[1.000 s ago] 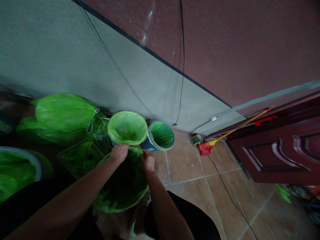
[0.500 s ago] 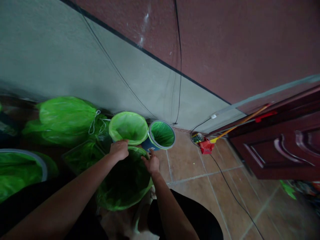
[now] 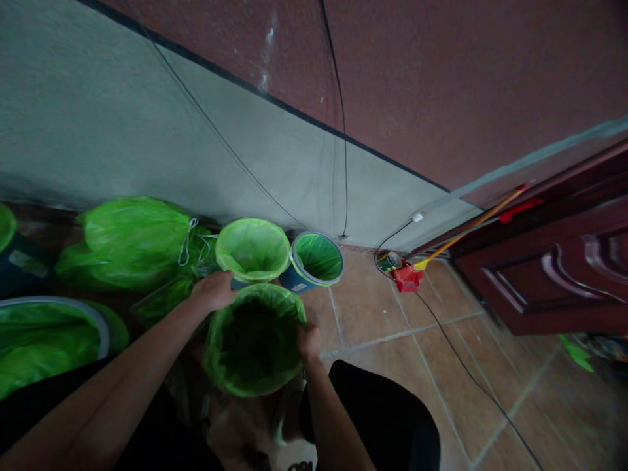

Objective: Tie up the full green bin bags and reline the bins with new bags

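Note:
Between my legs stands a bin lined with a green plastic bag [image 3: 230,379], its inside dark. My left hand [image 3: 214,291] is closed on the bag's edge at the upper left of the rim, fingertips partly hidden. At the right side of the rim, my right hand [image 3: 309,341] grips the same bag, its fingers mostly out of sight. Just beyond, against the wall, are a bin with a pale green liner [image 3: 252,245] and a blue bin with a grey rim [image 3: 300,282], also lined in green.
Full green bags with white drawstrings [image 3: 135,239] lie by the wall at left. A wide grey-rimmed bin [image 3: 103,327] stands nearer me. On the tiled floor [image 3: 377,360] are a black cable [image 3: 456,356], a red dustpan [image 3: 407,278] and a can [image 3: 390,262], near a dark red door [image 3: 554,281].
My hands have moved apart along the rim, left hand leftward and right hand down the right side. Both have closed on the bag's edge, and the bin's opening shows more fully.

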A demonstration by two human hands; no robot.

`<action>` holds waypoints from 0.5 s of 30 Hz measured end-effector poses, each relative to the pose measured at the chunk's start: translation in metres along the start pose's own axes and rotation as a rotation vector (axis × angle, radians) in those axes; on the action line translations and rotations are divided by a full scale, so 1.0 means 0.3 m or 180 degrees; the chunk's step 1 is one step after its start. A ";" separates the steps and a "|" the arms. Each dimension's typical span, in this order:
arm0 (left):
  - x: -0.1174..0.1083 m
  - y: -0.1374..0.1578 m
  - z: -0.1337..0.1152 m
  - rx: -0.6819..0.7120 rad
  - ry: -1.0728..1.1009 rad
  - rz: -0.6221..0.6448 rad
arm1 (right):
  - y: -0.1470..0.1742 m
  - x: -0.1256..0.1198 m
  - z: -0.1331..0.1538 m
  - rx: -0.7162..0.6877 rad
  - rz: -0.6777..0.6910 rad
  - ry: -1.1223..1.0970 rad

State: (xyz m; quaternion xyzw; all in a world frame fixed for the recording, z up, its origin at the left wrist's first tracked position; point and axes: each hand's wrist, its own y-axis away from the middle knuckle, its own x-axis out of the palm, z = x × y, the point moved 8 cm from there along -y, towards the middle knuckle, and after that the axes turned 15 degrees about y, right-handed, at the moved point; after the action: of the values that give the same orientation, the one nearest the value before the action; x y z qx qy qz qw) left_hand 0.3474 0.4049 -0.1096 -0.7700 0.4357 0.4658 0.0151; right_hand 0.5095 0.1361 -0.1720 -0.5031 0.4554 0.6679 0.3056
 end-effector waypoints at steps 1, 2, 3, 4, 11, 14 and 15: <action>0.000 0.004 0.005 -0.0010 -0.0015 0.0024 | 0.023 0.008 -0.017 0.0063 -0.0011 -0.0027; 0.001 0.007 0.010 -0.0032 -0.0044 0.0053 | 0.045 0.016 -0.032 0.0129 -0.0028 -0.0062; 0.003 0.011 0.012 -0.0062 -0.0067 0.0087 | 0.064 0.023 -0.045 0.0196 -0.0051 -0.0107; 0.006 0.013 0.011 -0.0077 -0.0066 0.0103 | 0.081 0.030 -0.055 0.0255 -0.0061 -0.0174; 0.018 0.016 -0.027 0.0070 -0.0053 -0.0068 | 0.142 0.051 -0.081 0.0391 0.0293 -0.0536; 0.026 0.013 -0.021 0.0074 -0.0104 -0.0137 | 0.120 -0.073 -0.028 0.0115 -0.0345 -0.0276; 0.028 0.011 -0.015 0.0065 -0.0107 -0.0186 | 0.104 -0.118 0.010 -0.0067 -0.0533 -0.0246</action>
State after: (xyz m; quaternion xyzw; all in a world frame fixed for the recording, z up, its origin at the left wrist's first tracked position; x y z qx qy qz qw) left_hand 0.3497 0.3955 -0.1119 -0.7743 0.4175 0.4735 0.0439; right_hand 0.4922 0.1282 -0.1287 -0.5164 0.3925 0.6637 0.3725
